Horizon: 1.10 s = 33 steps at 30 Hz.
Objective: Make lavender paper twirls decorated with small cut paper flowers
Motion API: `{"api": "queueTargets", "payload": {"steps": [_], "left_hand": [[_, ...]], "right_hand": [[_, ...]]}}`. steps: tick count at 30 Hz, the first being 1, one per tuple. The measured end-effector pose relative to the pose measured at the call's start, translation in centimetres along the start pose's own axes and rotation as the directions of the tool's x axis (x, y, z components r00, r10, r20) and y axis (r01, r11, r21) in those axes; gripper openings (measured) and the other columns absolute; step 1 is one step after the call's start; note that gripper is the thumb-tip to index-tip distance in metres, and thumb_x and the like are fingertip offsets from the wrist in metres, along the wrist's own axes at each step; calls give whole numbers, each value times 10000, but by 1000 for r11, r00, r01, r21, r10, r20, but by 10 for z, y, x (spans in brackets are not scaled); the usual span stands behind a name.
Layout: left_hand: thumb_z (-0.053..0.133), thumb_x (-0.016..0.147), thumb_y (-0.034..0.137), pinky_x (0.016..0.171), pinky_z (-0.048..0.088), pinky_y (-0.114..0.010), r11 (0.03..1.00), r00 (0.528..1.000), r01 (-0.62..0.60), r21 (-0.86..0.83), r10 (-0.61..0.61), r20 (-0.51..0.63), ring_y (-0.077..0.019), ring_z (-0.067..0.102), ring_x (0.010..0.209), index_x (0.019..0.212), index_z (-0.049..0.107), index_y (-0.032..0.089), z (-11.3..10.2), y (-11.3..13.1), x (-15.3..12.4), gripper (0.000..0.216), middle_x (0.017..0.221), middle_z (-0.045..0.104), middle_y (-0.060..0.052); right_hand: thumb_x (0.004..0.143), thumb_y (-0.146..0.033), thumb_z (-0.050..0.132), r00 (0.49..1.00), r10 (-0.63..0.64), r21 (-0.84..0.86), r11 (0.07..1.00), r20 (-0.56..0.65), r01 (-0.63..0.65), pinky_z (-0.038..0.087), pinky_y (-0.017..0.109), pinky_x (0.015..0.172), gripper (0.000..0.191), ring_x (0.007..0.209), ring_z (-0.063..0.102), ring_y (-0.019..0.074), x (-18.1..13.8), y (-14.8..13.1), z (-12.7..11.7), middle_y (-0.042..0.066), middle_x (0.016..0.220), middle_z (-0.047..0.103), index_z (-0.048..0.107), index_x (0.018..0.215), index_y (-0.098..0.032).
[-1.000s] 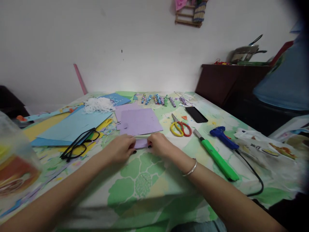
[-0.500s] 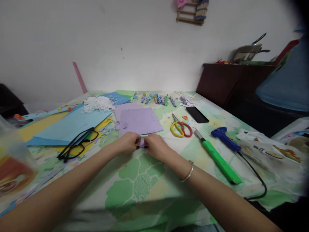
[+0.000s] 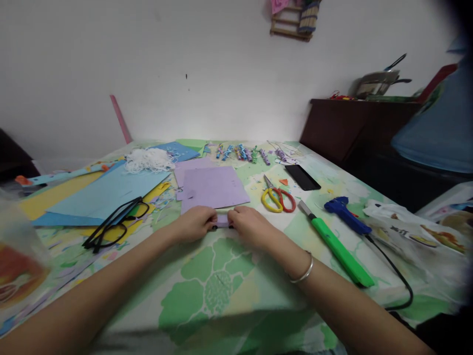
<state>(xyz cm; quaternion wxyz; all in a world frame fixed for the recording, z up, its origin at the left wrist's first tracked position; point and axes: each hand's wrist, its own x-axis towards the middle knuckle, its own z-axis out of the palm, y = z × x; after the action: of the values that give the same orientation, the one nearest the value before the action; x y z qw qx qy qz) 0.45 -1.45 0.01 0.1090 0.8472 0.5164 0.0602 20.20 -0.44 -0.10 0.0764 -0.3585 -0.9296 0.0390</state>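
Between my two hands is a small strip of purple paper [image 3: 222, 220], held low over the tablecloth. My left hand [image 3: 197, 222] is closed, its fingers pinching the strip's left end. At the other end my right hand [image 3: 248, 224] grips the strip with curled fingers, and a silver bangle circles that wrist. My fingers cover both ends of the strip. Just beyond my hands lies a larger purple sheet [image 3: 216, 186] on top of another purple one. Scissors [image 3: 278, 198] with one yellow and one red handle rest to the right of the sheet.
Black glasses [image 3: 115, 224] and blue sheets [image 3: 107, 195] lie left, below a heap of white string [image 3: 151, 160]. Several small rolled paper pieces [image 3: 242, 152] line the back. To the right are a black phone [image 3: 303, 177], a green-handled cutter [image 3: 338, 246] and a blue glue gun [image 3: 347, 214].
My right hand has shifted slightly right, away from the left, so more of the purple strip shows between them. Both hands still grip it.
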Motion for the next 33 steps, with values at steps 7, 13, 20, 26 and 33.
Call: {"api": "queueTargets", "payload": {"steps": [7,13,20,26,33], "left_hand": [[631,774,233,795,416,-290,989,993,-75,-128,62,-104,-197,553,899,753,606,167,-7,-9,-1,74,929,622,-58],[669,763,240,708,443,-262,930,977,-39,-366,-40,-208,-159,609,763,968,622,190,1,-20,-10,216,837,675,6],[636,802,229,686,472,-242,932,959,-107,-347,4,-283,-143,644,747,921,751,242,6,-22,-8,166,855,722,-9],[602,836,258,709,486,-251,949,941,-155,-275,57,-333,-154,641,788,895,774,256,8,-27,-7,183,873,723,-28],[520,880,221,706,473,-260,944,926,-251,-214,169,-339,-158,616,794,973,766,244,7,-30,-9,264,877,698,-47]], "right_hand": [[759,-92,622,998,-56,123,991,-4,56,369,248,717,69,853,556,182,15,20,-3,78,889,629,637,790,-152],[761,-82,657,992,38,418,908,-123,18,389,252,735,301,814,571,156,12,30,0,45,910,660,596,1048,-150],[810,-47,600,986,-17,395,915,-167,83,422,250,754,200,814,596,150,13,32,6,44,862,686,720,916,-167],[914,-138,527,962,-128,200,963,-242,179,446,283,744,221,826,591,176,8,28,13,89,836,688,746,937,-161],[917,-126,503,958,-189,73,975,-214,209,440,293,716,246,796,579,189,7,24,13,87,769,688,747,900,-154]]}}
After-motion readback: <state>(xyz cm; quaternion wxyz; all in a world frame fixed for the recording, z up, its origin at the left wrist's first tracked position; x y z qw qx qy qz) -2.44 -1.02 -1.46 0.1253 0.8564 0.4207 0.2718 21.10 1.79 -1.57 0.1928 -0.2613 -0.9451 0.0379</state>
